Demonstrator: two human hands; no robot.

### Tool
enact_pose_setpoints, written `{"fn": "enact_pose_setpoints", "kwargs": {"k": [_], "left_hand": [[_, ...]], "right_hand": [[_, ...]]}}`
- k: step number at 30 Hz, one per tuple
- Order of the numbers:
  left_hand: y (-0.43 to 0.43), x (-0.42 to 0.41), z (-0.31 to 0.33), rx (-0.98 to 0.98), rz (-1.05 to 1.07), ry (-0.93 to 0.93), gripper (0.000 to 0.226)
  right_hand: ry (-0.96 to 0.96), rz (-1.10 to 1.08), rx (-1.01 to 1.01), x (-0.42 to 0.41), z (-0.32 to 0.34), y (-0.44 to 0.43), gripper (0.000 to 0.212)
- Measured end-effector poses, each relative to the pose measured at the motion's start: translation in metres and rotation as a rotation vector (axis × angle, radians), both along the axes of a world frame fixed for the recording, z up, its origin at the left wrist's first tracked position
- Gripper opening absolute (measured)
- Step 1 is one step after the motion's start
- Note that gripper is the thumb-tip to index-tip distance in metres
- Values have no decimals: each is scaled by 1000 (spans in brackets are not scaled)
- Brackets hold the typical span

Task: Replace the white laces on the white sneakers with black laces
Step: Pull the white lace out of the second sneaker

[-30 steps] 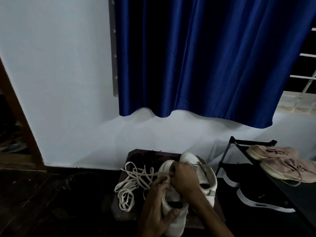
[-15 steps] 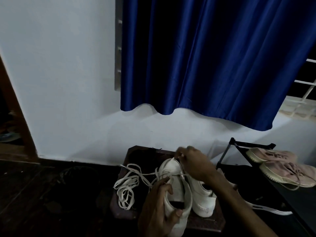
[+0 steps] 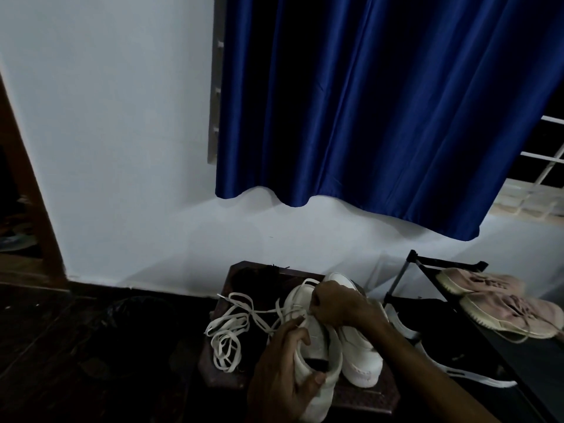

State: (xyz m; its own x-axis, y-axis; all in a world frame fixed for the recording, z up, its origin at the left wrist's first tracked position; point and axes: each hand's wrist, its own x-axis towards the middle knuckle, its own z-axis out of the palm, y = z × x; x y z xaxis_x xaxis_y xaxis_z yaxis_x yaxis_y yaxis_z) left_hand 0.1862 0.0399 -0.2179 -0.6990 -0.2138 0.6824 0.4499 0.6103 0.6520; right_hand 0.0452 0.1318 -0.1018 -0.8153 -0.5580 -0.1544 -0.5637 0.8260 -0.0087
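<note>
Two white sneakers stand on a dark wooden stool (image 3: 363,401). My left hand (image 3: 282,370) grips the nearer sneaker (image 3: 317,346) round its heel and side. Over that shoe's eyelets, my right hand (image 3: 332,303) pinches its white lace (image 3: 290,312). The second sneaker (image 3: 360,355) stands just to the right, partly behind my right arm. A loose tangle of white lace (image 3: 227,331) lies on the stool's left side. Something dark, perhaps the black laces (image 3: 259,274), lies at the stool's far edge; it is too dim to tell.
A black shoe rack (image 3: 421,264) stands to the right with a pink pair of sneakers (image 3: 500,300) on top and black shoes with white soles (image 3: 457,361) lower down. A blue curtain (image 3: 381,102) hangs above. The floor (image 3: 76,346) is dark wood.
My right hand went from the shoe's middle toward its toe and has come back a little, still on the white lace. My left hand keeps its hold on the shoe.
</note>
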Motion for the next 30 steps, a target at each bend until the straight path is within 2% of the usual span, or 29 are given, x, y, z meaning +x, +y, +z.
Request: {"fn": "enact_pose_setpoints", "kwargs": {"k": [3, 4, 5, 6, 7, 8, 9, 10, 11, 12, 13, 15, 17, 19, 22, 26, 28, 30], "left_hand": [[-1, 2, 2, -3, -13, 6, 46], [-2, 2, 3, -7, -11, 14, 46], [-2, 3, 4, -13, -10, 17, 46], [-1, 3, 5, -18, -12, 17, 45], [-1, 3, 6, -18, -12, 21, 46], [-1, 2, 5, -12, -11, 26, 46], [-1, 2, 5, -3, -11, 27, 47], [-1, 3, 5, 2, -13, 25, 47], [-1, 3, 5, 1, -17, 21, 47], [0, 3, 5, -3, -20, 17, 46], [0, 3, 4, -5, -21, 13, 44], [1, 3, 4, -2, -18, -6, 43], [1, 3, 4, 2, -9, -19, 46], [0, 2, 4, 8, -14, -11, 49], [1, 2, 4, 5, -15, -9, 50], [0, 2, 2, 2, -17, -10, 49], [0, 2, 4, 0, -24, -12, 46], [-1, 2, 5, -2, -27, 9, 48]], "right_hand": [[156, -206, -185, -14, 25, 23, 23], [208, -317, -360, -19, 37, 35, 20], [204, -427, -620, -23, 49, 47, 18], [107, -515, -943, -23, 59, 55, 18], [-93, -564, -1258, -20, 67, 58, 19], [-321, -574, -1467, -14, 71, 55, 21], [-500, -564, -1571, -9, 70, 50, 21], [-614, -552, -1594, -5, 66, 44, 18], [-643, -527, -1536, -2, 60, 37, 15], [-594, -470, -1418, -1, 53, 31, 11], [-460, -371, -1220, -2, 45, 25, 7], [-139, -100, -631, -9, 26, 18, 8], [-65, 34, -169, -10, 9, 9, 18], [-63, 21, -47, -2, 2, 3, 22], [9, 9, -34, 5, 3, -2, 21], [46, 34, 107, 8, 11, -4, 29], [129, 3, 184, 9, 28, 2, 29], [290, -78, 230, 7, 58, 16, 27]]}}
